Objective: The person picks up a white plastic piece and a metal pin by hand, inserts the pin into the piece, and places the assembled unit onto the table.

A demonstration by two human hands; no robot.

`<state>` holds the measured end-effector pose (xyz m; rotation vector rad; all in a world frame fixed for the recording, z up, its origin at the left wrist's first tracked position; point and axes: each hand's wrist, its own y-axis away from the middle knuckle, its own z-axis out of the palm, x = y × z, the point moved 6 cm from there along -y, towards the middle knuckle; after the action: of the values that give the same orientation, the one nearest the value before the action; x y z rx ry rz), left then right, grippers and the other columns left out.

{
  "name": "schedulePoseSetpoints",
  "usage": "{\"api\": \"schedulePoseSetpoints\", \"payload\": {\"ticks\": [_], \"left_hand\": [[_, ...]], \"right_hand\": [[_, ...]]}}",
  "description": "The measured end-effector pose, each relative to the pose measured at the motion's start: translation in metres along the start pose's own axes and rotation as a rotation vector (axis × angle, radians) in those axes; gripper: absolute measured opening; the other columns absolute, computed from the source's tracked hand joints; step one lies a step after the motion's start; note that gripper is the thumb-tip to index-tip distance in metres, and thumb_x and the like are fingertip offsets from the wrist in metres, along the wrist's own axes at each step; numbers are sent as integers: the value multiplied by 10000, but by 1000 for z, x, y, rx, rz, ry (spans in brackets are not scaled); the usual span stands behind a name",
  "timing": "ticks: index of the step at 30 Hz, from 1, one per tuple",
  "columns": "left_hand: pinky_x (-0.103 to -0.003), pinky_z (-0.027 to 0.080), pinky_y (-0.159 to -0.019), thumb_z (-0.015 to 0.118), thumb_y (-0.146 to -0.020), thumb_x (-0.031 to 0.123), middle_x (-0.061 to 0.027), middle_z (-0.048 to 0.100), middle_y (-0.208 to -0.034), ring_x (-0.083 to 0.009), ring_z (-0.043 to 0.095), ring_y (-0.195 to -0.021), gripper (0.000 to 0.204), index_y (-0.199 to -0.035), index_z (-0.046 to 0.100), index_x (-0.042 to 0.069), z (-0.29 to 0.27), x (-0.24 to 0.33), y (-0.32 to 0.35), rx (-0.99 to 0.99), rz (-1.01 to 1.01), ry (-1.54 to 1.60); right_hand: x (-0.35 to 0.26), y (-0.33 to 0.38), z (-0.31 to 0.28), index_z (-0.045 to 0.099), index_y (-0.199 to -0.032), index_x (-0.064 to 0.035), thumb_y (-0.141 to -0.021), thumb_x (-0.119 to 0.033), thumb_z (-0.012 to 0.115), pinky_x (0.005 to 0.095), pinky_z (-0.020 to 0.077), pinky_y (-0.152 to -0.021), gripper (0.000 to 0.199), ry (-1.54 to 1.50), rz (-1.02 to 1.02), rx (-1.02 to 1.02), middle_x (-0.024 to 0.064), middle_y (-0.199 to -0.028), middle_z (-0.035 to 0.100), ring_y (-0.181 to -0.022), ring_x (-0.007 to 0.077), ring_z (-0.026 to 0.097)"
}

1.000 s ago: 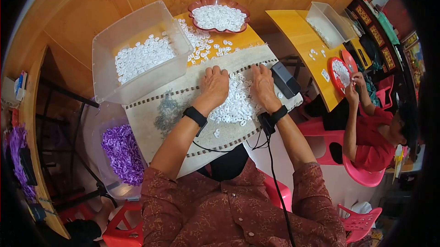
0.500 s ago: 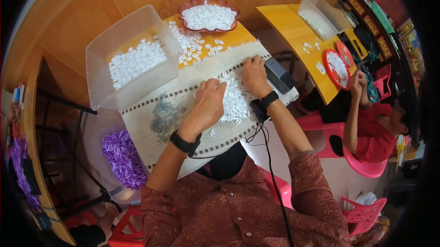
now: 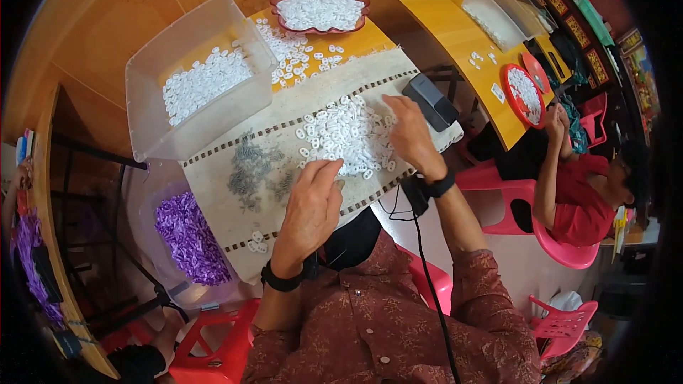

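Note:
A pile of small white oval pieces with two holes each (image 3: 348,135) lies on a pale cloth (image 3: 213,202) spread over the table. My left hand (image 3: 311,202) is at the pile's near-left edge, fingers loosely bent and a little apart from the thumb; no piece shows in it. At the right edge of the pile my right hand (image 3: 413,135) has its fingers stretched forward, thumb apart, and holds nothing I can see. Left of the pile are scattered small grey metal bits (image 3: 249,170). A few white pieces (image 3: 257,242) lie near the cloth's front-left edge.
Behind stand a clear plastic bin (image 3: 142,113) and a reddish scalloped dish (image 3: 284,24), both holding white pieces. A dark grey box-shaped device (image 3: 430,103) sits at right. Below left is a tub of purple pieces (image 3: 188,238). A black cable (image 3: 427,270) hangs down. A co-worker (image 3: 576,202) sits right.
My left hand has drawn back toward me from the pile to its near edge. My right hand has come down and slightly right. More of the white pile shows between them.

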<state>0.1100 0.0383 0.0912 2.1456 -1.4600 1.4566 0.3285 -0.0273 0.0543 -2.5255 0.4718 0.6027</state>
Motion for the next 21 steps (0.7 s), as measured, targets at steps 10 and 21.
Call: {"api": "schedulePoseSetpoints", "payload": {"ticks": [10, 21], "left_hand": [[-467, 485, -680, 651, -833, 141, -227, 576, -901, -408, 602, -816, 307, -1053, 520, -28, 39, -26, 39, -94, -299, -286], [-447, 448, -778, 514, -756, -94, -231, 479, -934, -406, 515, -875, 236, -987, 481, -58, 34, -45, 30, 160, -286, -386]], "right_hand": [[1, 51, 12, 454, -1272, 36, -700, 54, 567, 451, 483, -853, 584, 313, 286, -257, 224, -1112, 512, -1062, 390, 490], [-23, 30, 28, 482, -1254, 85, -669, 114, 490, 410, 424, -970, 586, -38, 1, -104, 269, -1217, 512, -1108, 417, 507]]}}
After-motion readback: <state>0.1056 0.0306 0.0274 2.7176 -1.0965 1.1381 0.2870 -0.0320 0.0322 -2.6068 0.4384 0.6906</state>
